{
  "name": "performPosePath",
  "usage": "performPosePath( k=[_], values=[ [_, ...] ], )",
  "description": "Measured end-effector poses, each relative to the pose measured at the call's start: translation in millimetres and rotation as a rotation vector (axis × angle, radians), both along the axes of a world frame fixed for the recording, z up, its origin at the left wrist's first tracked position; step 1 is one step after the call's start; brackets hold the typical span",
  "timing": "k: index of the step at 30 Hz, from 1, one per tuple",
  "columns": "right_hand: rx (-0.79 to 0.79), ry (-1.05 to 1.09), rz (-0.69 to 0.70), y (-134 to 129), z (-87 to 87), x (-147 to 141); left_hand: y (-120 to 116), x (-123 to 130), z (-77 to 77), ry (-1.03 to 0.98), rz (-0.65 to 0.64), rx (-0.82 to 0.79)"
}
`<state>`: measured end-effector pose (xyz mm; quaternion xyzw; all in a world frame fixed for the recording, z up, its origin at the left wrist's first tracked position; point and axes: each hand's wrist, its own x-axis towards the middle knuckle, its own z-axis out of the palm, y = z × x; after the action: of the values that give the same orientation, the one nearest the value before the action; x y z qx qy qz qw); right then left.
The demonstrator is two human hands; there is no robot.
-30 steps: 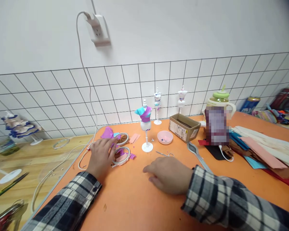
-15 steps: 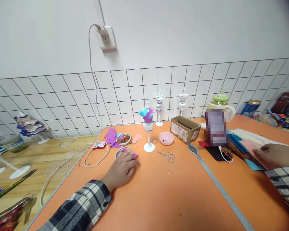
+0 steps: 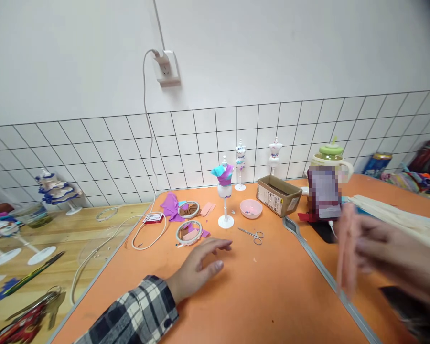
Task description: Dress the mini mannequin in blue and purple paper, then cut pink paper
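Observation:
My right hand [image 3: 387,253], smeared by motion, grips a folded piece of pink crepe paper [image 3: 348,251] above the right side of the orange mat. Over the middle of the mat my left hand [image 3: 202,267] has its fingers apart and holds nothing. Beyond it stands a small white dress form [image 3: 225,190] wrapped at the bust in purple and turquoise strips. Small scissors [image 3: 252,235] lie near its base, beside a pink bowl [image 3: 251,209] with tiny bits inside. Two tape rolls [image 3: 189,232] rest left of the form, with purple, brown and pink scraps in and around them.
An open cardboard box [image 3: 278,196] stands at the back, near two more dress forms [image 3: 275,154]. A propped phone [image 3: 324,191] and a green-lidded cup [image 3: 330,154] are at the right. A white cable [image 3: 151,138] runs down to the left; keys [image 3: 52,306] lie on the wood.
My right hand has lifted the pink crepe paper off the pile and brought it leftward. My left hand has left the tape roll, moving right with its fingers spreading. The view has shifted slightly.

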<state>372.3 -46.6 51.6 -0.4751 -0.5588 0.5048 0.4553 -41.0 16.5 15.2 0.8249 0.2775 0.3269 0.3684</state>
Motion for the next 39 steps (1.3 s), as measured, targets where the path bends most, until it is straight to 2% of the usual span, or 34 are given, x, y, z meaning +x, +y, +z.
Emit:
performPosePath(
  k=[3, 4, 6, 8, 9, 12, 14, 15, 18, 21, 23, 25, 29, 32, 36, 38, 39],
  values=[
    [-0.242, 0.095, 0.233, 17, -3.5, -113, -18, 25, -9.3, -0.230, -0.251, -0.426],
    [-0.274, 0.118, 0.298, 27, -9.0, -143, -21, 30, -13.8, -0.297, -0.279, -0.534],
    [-0.277, 0.090, 0.370, 50, -24.1, -187, -20, 35, -22.6, -0.394, -0.184, -0.649],
    [-0.156, -0.101, 0.354, 72, -40.2, -211, -12, 31, -28.0, -0.423, -0.033, -0.702],
    [-0.108, -0.125, 0.317, 80, -47.3, -217, -8, 27, -28.9, -0.425, 0.053, -0.734],
    [0.140, -0.212, 0.140, 91, -61.9, -218, 1, 15, -25.4, -0.425, 0.242, -0.784],
    [0.276, -0.249, 0.096, 90, -65.8, -211, 3, 13, -21.4, -0.380, 0.249, -0.727],
    [0.299, -0.249, 0.118, 88, -66.2, -207, 4, 13, -20.0, -0.332, 0.230, -0.671],
    [0.180, -0.193, 0.250, 81, -64.0, -200, 2, 16, -19.4, -0.152, 0.196, -0.458],
    [0.044, -0.128, 0.287, 80, -62.7, -201, 1, 16, -22.2, -0.038, 0.259, -0.256],
    [0.028, -0.114, 0.266, 81, -63.8, -203, 1, 13, -23.1, 0.003, 0.329, -0.190],
    [0.028, -0.135, 0.259, 83, -65.3, -203, 3, 9, -22.2, 0.036, 0.356, -0.191],
    [0.098, -0.244, 0.245, 85, -66.1, -198, 10, 3, -17.9, 0.136, 0.364, -0.195],
    [0.202, -0.260, 0.171, 84, -65.9, -199, 12, 4, -16.8, 0.164, 0.392, -0.189],
    [0.290, -0.317, 0.165, 81, -61.5, -203, 5, 8, -19.9, 0.244, 0.321, -0.173],
    [0.348, -0.420, 0.160, 77, -52.8, -190, 2, 5, -20.1, 0.263, 0.299, -0.145],
    [0.408, -0.465, 0.110, 75, -46.7, -175, 2, 2, -19.1, 0.264, 0.297, -0.105]
  ],
)
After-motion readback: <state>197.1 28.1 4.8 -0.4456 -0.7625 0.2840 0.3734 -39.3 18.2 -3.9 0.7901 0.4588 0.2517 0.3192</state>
